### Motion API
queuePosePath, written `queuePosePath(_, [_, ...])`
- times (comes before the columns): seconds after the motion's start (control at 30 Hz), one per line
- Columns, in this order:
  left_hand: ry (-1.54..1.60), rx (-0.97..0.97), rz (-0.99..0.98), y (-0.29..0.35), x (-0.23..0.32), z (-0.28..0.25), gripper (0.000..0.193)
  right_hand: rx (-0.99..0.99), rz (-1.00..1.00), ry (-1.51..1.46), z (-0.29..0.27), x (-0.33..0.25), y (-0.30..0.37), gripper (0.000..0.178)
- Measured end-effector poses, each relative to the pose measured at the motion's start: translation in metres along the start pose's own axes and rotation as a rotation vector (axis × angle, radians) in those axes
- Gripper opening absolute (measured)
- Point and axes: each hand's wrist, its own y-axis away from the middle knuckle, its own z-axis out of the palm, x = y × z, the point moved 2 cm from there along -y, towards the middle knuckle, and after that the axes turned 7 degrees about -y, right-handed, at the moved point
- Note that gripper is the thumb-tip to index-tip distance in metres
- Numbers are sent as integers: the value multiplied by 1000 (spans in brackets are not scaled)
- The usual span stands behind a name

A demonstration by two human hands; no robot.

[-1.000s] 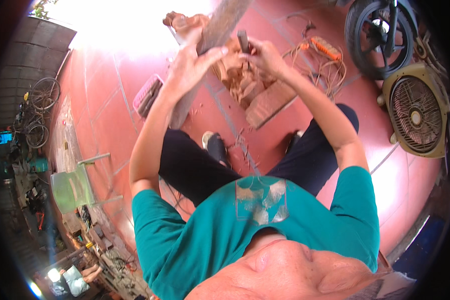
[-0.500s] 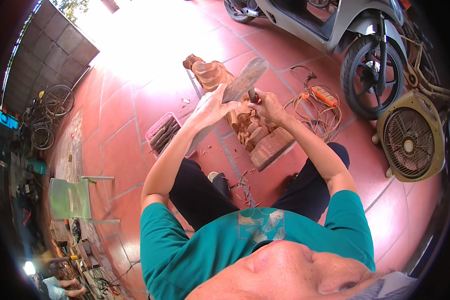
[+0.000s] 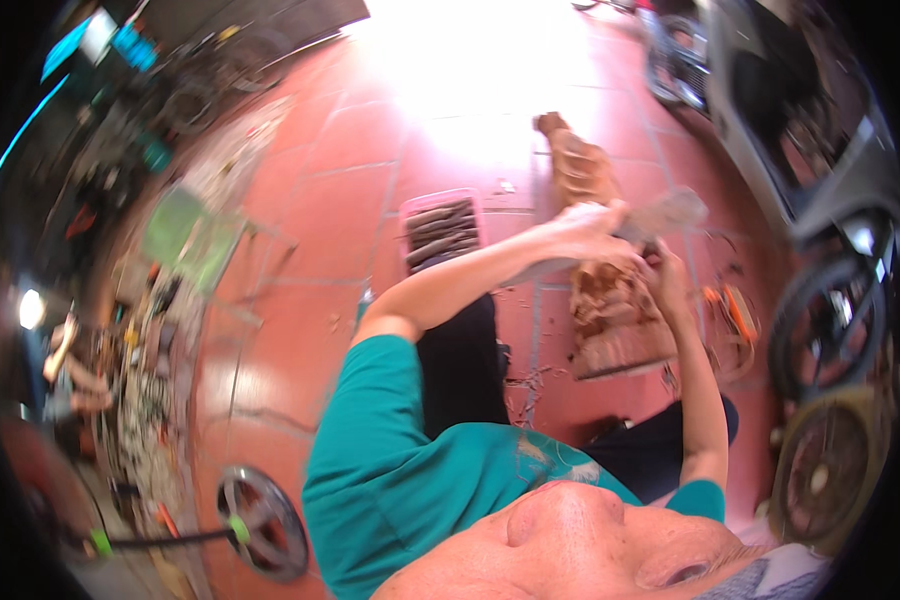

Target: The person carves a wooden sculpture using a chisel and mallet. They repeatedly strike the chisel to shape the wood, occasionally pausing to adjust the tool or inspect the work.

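A carved wooden statue (image 3: 582, 170) lies on the tiled floor in front of me, its square base (image 3: 625, 350) nearer to me. My left hand (image 3: 588, 235) is wrapped round a long flat wooden club (image 3: 676, 212), held across the statue's middle. On the club's right side, my right hand (image 3: 664, 272) is closed round a slim dark tool, seemingly a carving chisel, mostly hidden by the fingers. Its tip cannot be made out. Motion blurs both hands.
A pink tray (image 3: 482, 222) of dark chisels stands left of the statue. Wood shavings (image 3: 526, 385) lie near my feet. To the right are an orange power strip (image 3: 738, 316) with cables, a box fan (image 3: 820, 470) and a grey scooter (image 3: 840, 170). A green chair (image 3: 182, 238) stands left.
The view has swung left, so the statue, tray and my hands appear farther right. Both hands keep their grips. A wheel on a rod now shows at the lower left.
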Motion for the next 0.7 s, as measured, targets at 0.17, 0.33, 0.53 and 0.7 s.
queuePosePath(0.17, [75,14,47,4,-8,7,63,-27,-48,-76,7,2,4,19])
queuePosePath(0.33, [103,50,108,13,1,-3,58,-44,-6,-245,3,17,1,14])
queuePosePath(0.53, [187,172,131,7,10,-11,53,-21,75,-312,-4,27,4,12])
queuePosePath(0.7, [191,151,67,9,0,1,59,-82,-44,-134,5,10,6,16])
